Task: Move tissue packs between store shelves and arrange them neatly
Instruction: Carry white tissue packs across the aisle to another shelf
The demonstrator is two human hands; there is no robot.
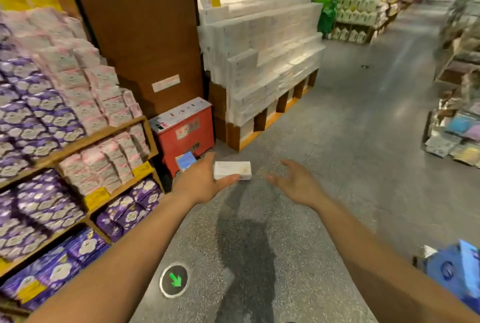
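Head view, the only one going: the left hand [205,179] has a small white tissue pack [232,170] by one end, thumb along the near edge and fingers tucked behind, held out over the aisle floor [337,153]. Just beside it, the right hand [296,182] isn't touching, palm turned in, fingers loose and holding nothing. My guess is it's ready to steady or take it. Pink packs [85,104] and purple packs [39,114] cram the wooden shelves [109,131] on the left. A white stacked display [259,62] sits ahead, past a red box [184,130]. Loads of open aisle between them, so only the shelf lips need watching.
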